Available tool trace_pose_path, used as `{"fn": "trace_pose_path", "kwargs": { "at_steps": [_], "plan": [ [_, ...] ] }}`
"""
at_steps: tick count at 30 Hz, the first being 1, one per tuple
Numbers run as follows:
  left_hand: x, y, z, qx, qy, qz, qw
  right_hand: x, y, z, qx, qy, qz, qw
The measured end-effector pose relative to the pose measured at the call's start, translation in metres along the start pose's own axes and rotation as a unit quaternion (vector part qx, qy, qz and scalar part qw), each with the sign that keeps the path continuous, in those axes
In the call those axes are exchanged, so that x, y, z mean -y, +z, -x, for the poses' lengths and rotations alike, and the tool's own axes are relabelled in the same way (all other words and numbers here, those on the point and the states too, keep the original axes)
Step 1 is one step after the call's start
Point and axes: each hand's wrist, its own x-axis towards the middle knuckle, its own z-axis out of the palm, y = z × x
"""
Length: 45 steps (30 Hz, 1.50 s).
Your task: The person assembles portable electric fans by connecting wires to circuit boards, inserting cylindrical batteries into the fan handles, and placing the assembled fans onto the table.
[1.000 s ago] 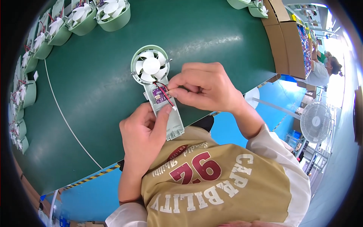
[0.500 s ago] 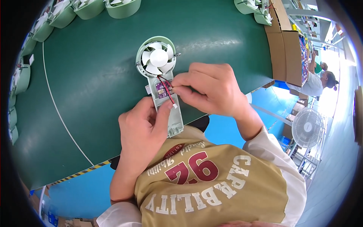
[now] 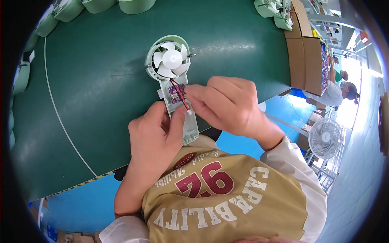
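Observation:
A pale green handheld fan (image 3: 172,59) with white blades lies on the green table, its handle (image 3: 190,130) pointing toward me and uncovered. Inside the handle sits a purple circuit board (image 3: 174,95). Red and black wires (image 3: 181,94) run from the fan head across the board to a small white plug (image 3: 189,112). My left hand (image 3: 154,133) grips the handle from the left, its thumb beside the wires near the plug. My right hand (image 3: 231,106) is closed in a pinch at the board's right edge; its fingers hide what they hold there.
Several green fan housings (image 3: 69,11) stand along the far left edge, and more fans (image 3: 266,8) sit at the far right beside an open cardboard box (image 3: 306,65). A white floor fan (image 3: 325,138) and a seated person (image 3: 338,92) are beyond the table's right side.
My right hand has turned a little, its knuckles lower and its fingers still at the board's edge. My left hand keeps its hold on the handle. The view has shifted slightly.

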Motion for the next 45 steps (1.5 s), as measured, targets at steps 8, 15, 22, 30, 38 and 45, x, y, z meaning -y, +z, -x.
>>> {"fn": "trace_pose_path", "kwargs": {
  "at_steps": [8,15,22,30,38,45],
  "plan": [
    [0.006,0.000,0.000,0.000,0.012,0.005,1.000,0.009,0.004,0.009,0.025,-0.054,0.092,0.994],
    [0.012,-0.001,0.002,0.003,0.047,-0.012,0.999,0.019,0.004,0.012,0.064,-0.042,0.104,0.992],
    [0.004,-0.004,0.001,0.014,0.004,0.008,1.000,0.007,-0.016,0.006,0.034,0.141,-0.103,0.984],
    [0.004,-0.003,0.021,-0.131,0.138,0.014,0.982,0.014,-0.038,-0.002,0.116,0.467,-0.458,0.748],
    [0.000,0.008,0.010,-0.164,0.219,-0.074,0.959,0.012,-0.024,-0.007,0.158,0.429,-0.450,0.767],
    [0.002,0.008,0.011,-0.194,0.260,-0.127,0.937,0.011,-0.019,-0.013,0.166,0.477,-0.450,0.737]
  ]
}}
